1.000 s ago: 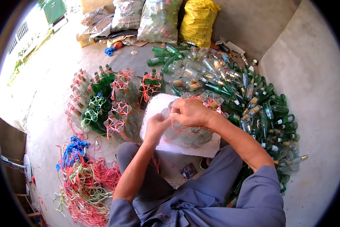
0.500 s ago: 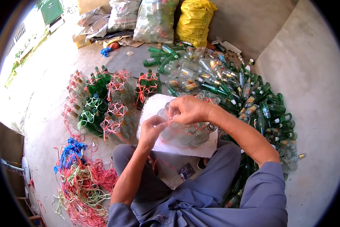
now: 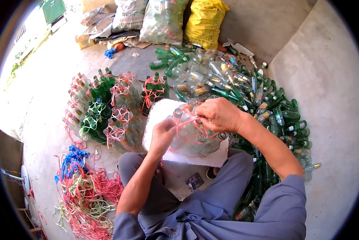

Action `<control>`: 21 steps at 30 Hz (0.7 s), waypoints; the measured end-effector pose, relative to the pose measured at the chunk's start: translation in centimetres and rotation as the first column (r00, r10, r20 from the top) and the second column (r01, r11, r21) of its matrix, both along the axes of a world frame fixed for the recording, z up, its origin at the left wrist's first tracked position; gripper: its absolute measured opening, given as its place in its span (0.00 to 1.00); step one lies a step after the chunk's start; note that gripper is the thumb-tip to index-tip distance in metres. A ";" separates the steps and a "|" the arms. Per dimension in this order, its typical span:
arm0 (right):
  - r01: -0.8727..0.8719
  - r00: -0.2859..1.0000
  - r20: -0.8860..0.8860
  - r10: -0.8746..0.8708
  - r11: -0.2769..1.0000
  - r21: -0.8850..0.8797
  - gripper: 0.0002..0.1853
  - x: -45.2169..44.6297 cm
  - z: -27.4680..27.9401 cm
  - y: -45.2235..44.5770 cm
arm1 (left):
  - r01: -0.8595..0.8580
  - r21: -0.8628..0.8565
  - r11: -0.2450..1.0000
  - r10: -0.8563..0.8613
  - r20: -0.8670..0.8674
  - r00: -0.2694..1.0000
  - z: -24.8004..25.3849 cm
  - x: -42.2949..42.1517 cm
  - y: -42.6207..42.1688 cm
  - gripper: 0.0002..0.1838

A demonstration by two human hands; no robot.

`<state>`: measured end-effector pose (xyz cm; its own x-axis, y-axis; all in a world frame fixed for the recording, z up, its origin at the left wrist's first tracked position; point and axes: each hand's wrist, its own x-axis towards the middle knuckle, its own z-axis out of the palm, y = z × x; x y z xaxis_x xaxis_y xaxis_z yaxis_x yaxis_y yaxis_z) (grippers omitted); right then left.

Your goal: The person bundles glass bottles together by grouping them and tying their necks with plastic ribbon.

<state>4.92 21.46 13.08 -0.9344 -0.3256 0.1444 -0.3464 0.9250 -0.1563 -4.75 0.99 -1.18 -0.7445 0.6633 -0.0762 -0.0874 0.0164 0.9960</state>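
Binding looks to be the step in hand: pink twine [image 3: 188, 120] is being worked among the necks of a cluster of clear glass bottles [image 3: 197, 147], which stands upright on a white slab [image 3: 155, 113] in front of the seated person. The right hand [image 3: 221, 115], at 1 o'clock on the cluster, has its fingers pinched together on the twine. The left hand [image 3: 162, 136], at 10 o'clock, is half curled beside the necks; blur hides its fingertips, so I cannot tell whether it grips the strand. The next move probably calls for steady tension — enough to seat the twine around the rims without tipping a bottle. Bound bottle bundles [image 3: 121, 116] stand near 10 o'clock, a tangled twine heap [image 3: 89, 192] lies at 8, and loose bottles [image 3: 259, 96] sprawl around 2.

Against half a second ago, the hands have parted: the right has shifted towards 3 o'clock, a stretch of twine now shows between them, and the bottle mouths at the cluster's 11 o'clock edge are more exposed.
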 end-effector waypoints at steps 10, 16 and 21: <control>0.232 0.964 -0.087 -0.250 0.955 -0.184 0.08 3.6 -2.3 -0.4 | -0.037 0.015 0.999 0.037 0.021 0.999 0.8 0.5 -0.2 0.06; 0.290 0.935 -0.115 -0.335 0.910 -0.295 0.10 3.8 -3.5 -0.2 | -0.065 0.066 0.996 0.058 0.105 0.993 0.1 0.6 -0.3 0.06; 0.208 0.904 -0.327 -0.274 0.953 -0.222 0.17 5.2 -4.8 -1.2 | -0.168 0.148 0.975 0.059 0.555 0.830 0.6 0.4 -1.1 0.05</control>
